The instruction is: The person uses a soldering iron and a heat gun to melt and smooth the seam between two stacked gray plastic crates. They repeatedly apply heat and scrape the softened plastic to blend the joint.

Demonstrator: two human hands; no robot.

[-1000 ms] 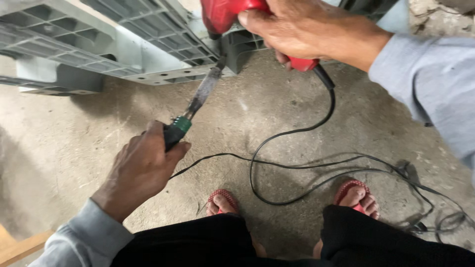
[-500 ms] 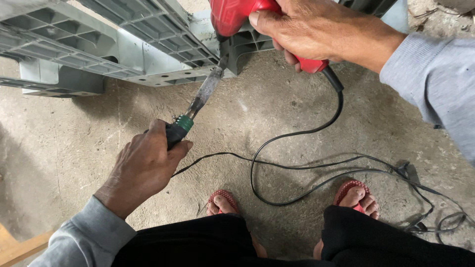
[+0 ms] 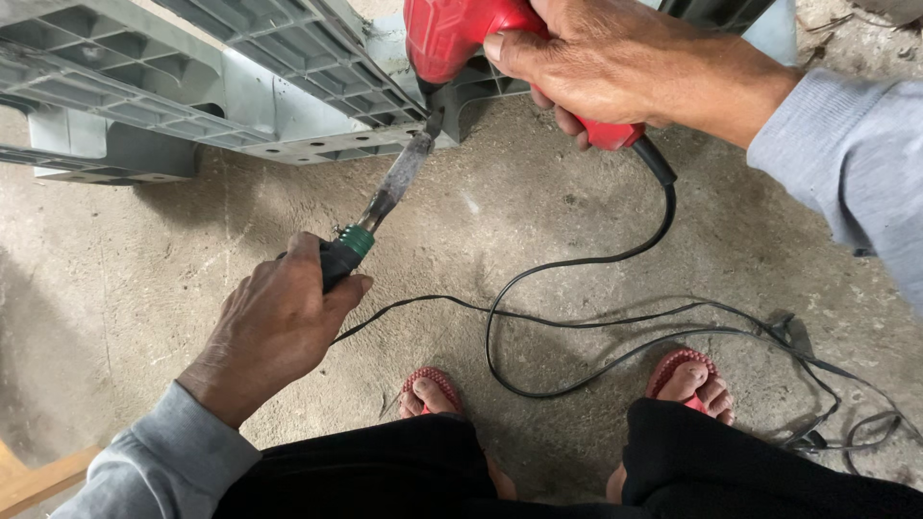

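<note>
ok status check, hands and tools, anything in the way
Left hand grips soldering iron, tip at grey pallet. Right hand holds red power tool. Black cord loops by feet.

Pretty soft, even daylight here, no harsh glare. The concrete floor [image 3: 577,240] gets only faint shadows, darker under the grey pallet [image 3: 192,106]. Focus is decent; edges stretch a bit from the wide lens.

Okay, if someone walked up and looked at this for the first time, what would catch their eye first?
Probably the red power tool at top centre, gripped by the right hand, its black cord looping across the concrete floor. Next, the left hand at lower left holds a green-collared screwdriver angled up toward the tool, beside a grey plastic pallet.
</note>
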